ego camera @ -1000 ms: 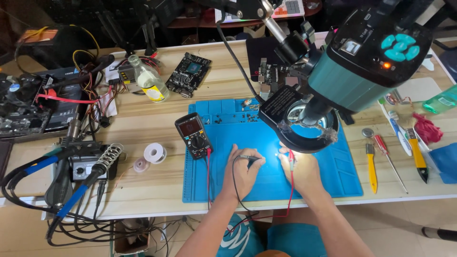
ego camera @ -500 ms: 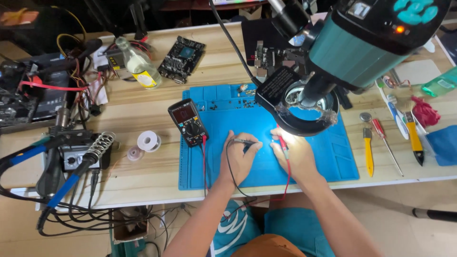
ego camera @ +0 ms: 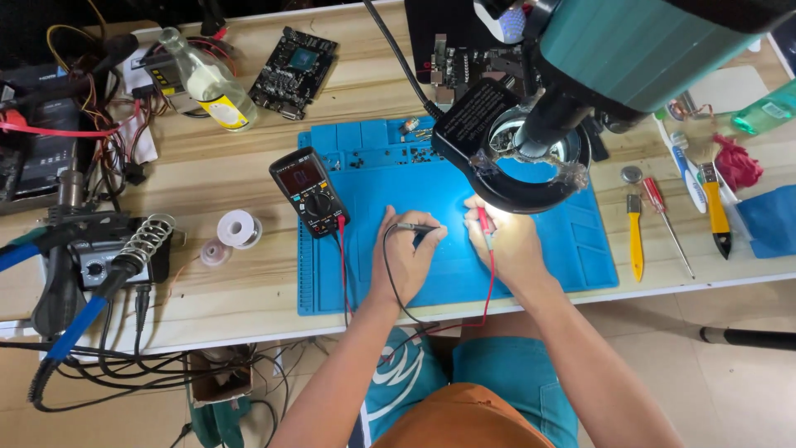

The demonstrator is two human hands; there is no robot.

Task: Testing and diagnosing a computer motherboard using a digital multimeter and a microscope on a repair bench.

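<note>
Item: probing with a meter, under way. Left hand [ego camera: 408,253] pinched the black probe [ego camera: 414,226], fingers closed round its shaft, tip pointing right. Right hand [ego camera: 507,241] pinched the red probe [ego camera: 483,221], held near upright. Both tips met close together on the blue work mat [ego camera: 365,274], in the lit patch under the ring lamp [ego camera: 518,162]; what they touched was too small to tell. Black and red leads ran back to the multimeter [ego camera: 309,191], lying on the mat's left edge.

Judged step: taking a reading. The next move would call for steady tips and a glance at the meter.

Surface: pale wooden counter [ego camera: 232,282]. To the left, a soldering station [ego camera: 99,257], solder reels [ego camera: 239,228], a clear bottle [ego camera: 203,79], a circuit board [ego camera: 294,62]. To the right, a yellow pry tool [ego camera: 635,236] and a screwdriver [ego camera: 663,216]. Floor tiled, cables trailing below.
</note>
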